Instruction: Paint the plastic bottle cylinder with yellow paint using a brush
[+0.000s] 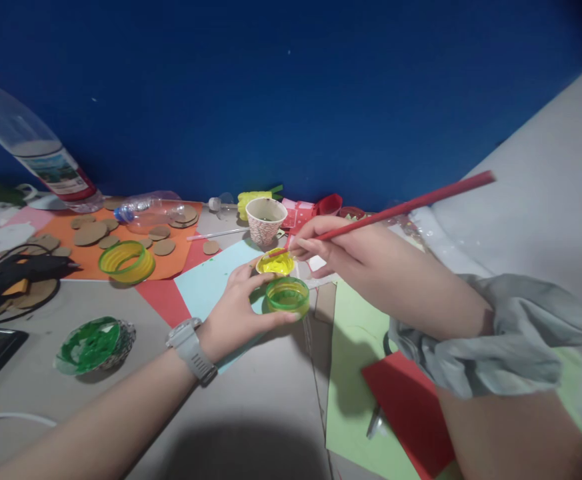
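My right hand (pixel 323 245) pinches a red paintbrush (pixel 405 207) with its long handle slanting up to the right. The brush's tip is over a small dish of yellow paint (pixel 277 264), and I cannot tell whether it touches the paint. My left hand (pixel 241 300), with a grey watch at the wrist, curls around a short see-through plastic ring (pixel 287 296) with a green rim and yellowish wall. The thumb lies along the ring's near side, and the fingers reach behind it toward the paint dish. Just behind the dish stands a patterned paper cup (pixel 266 223).
A yellow ring (pixel 127 263) and cardboard discs (pixel 91 233) lie on orange paper at the left. Nearer are a bowl of green paint (pixel 93 343) and a black-handled tool (pixel 31 267) with a cable. A tall bottle (pixel 45 153) leans by the blue wall. Green paper (pixel 355 413) lies right.
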Action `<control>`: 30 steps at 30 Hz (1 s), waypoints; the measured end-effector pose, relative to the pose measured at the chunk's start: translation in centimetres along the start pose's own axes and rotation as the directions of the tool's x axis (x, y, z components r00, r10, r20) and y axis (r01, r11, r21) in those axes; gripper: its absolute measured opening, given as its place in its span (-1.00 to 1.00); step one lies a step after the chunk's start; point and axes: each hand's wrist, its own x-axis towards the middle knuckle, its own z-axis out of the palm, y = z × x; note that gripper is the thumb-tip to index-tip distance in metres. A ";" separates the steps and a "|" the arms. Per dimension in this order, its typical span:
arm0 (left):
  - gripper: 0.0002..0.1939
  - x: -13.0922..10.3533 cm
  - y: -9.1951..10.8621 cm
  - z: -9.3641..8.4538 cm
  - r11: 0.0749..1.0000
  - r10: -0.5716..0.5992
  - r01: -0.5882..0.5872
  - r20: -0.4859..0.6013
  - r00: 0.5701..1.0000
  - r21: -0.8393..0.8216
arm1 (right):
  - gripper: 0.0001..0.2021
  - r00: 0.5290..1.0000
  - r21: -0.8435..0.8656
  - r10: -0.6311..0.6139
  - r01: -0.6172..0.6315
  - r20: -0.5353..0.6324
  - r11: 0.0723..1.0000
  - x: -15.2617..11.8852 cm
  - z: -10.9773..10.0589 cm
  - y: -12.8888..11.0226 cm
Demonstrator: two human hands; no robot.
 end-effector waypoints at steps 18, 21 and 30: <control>-0.39 0.0 -0.5 0.1 1.000 0.018 -0.018 -0.011 1.000 -0.008 | -0.78 0.983 -0.198 -0.182 0.186 0.037 0.962 -0.3 -0.3 0.5; -0.38 0.1 -0.4 0.1 1.000 0.003 -0.003 0.003 1.000 0.011 | -0.78 0.987 -0.208 -0.159 0.163 0.039 0.964 -0.3 -0.3 0.3; -0.44 0.1 0.1 -0.1 0.999 0.023 -0.023 0.007 1.000 0.024 | -0.74 0.988 -0.147 -0.134 0.144 0.077 0.979 -0.3 -0.4 0.1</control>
